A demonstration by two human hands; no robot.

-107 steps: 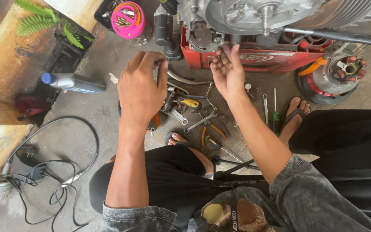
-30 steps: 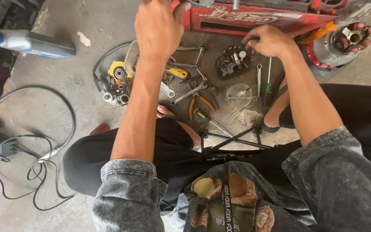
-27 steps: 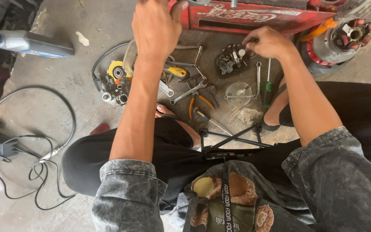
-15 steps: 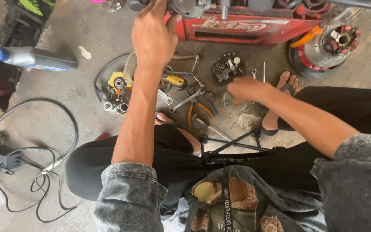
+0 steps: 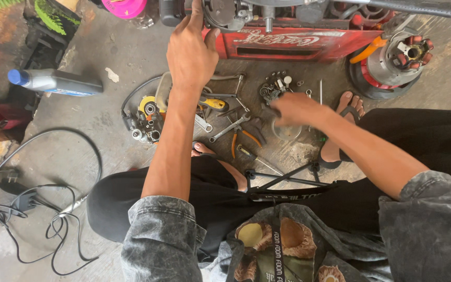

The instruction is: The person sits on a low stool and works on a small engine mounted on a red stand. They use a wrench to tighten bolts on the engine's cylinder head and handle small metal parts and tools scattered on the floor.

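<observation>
My left hand (image 5: 190, 52) reaches up to the grey engine (image 5: 230, 11) that sits on a red plastic crate (image 5: 309, 44); its fingers lie on the engine's lower edge and the thumb is spread. My right hand (image 5: 294, 108) is blurred, low over the floor. It hovers beside a cluster of small metal parts (image 5: 275, 89) and just above a clear round lid (image 5: 286, 131). Whether it holds anything is hidden by the blur. Orange-handled pliers (image 5: 244, 138), a wrench (image 5: 229, 128) and a yellow-handled tool (image 5: 213, 103) lie between my arms.
A round stator assembly (image 5: 400, 60) stands right of the crate. A grey oil bottle (image 5: 53, 82) lies at the left, with black cables (image 5: 37, 209) below it. Small engine parts (image 5: 144, 122) sit by my left forearm. My sandalled foot (image 5: 340, 125) rests near the lid.
My right hand came down from the crate's edge to the small parts on the floor. My left hand stayed up at the engine while the view tilted slightly.
</observation>
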